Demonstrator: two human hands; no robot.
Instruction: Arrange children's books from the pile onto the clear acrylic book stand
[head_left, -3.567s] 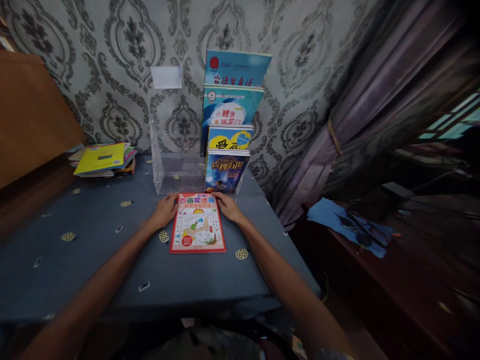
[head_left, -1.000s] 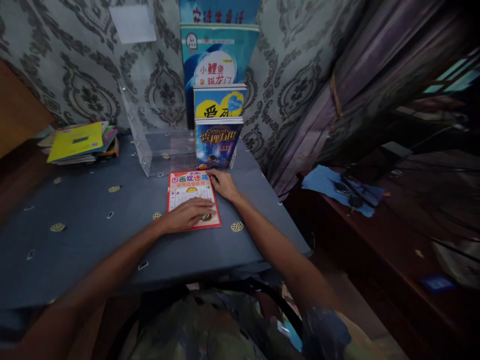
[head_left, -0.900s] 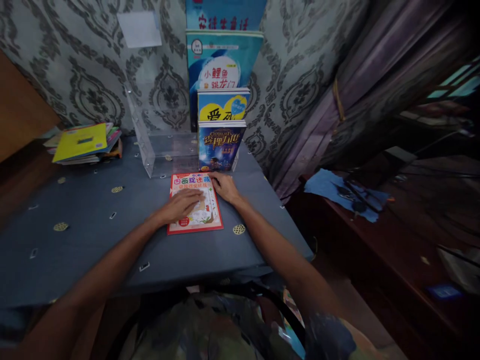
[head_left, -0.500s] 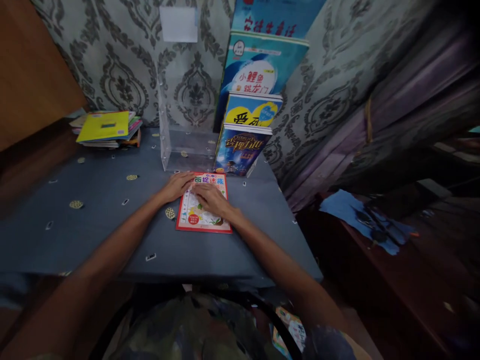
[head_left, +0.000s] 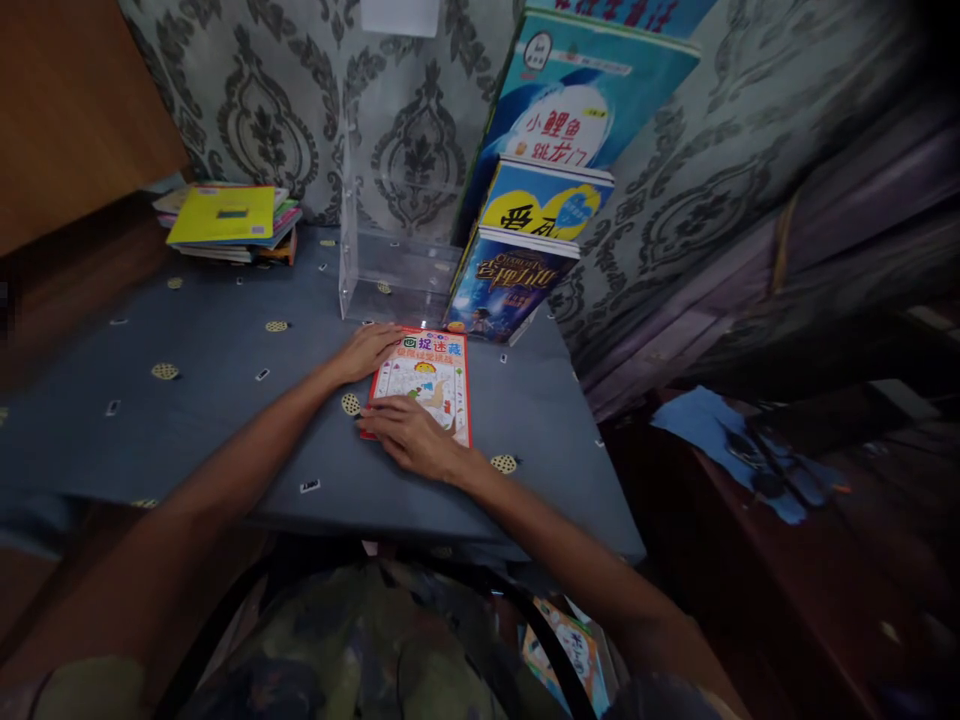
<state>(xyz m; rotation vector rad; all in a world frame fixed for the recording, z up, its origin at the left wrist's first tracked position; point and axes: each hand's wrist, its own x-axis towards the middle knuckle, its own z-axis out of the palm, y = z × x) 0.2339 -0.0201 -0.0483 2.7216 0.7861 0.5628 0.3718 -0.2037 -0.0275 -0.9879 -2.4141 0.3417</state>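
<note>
A red-bordered picture book point(head_left: 433, 380) lies flat on the blue-grey tablecloth point(head_left: 225, 400). My left hand point(head_left: 370, 350) rests open on the book's far left corner. My right hand point(head_left: 409, 436) lies flat, fingers stretched out, across the book's near edge. Just behind the book stands a clear acrylic rack point(head_left: 390, 270) holding several upright books point(head_left: 517, 280) in stepped rows on its right side; its left side holds nothing.
A stack of books with a yellow cover on top point(head_left: 229, 220) sits at the table's far left. A patterned wall is behind, a curtain point(head_left: 825, 250) to the right. A dark wooden surface with blue paper point(head_left: 720, 440) lies at right.
My right hand has slid from the middle of the book down to its near edge. My left hand stays at the far left corner. The view has tilted and shifted right.
</note>
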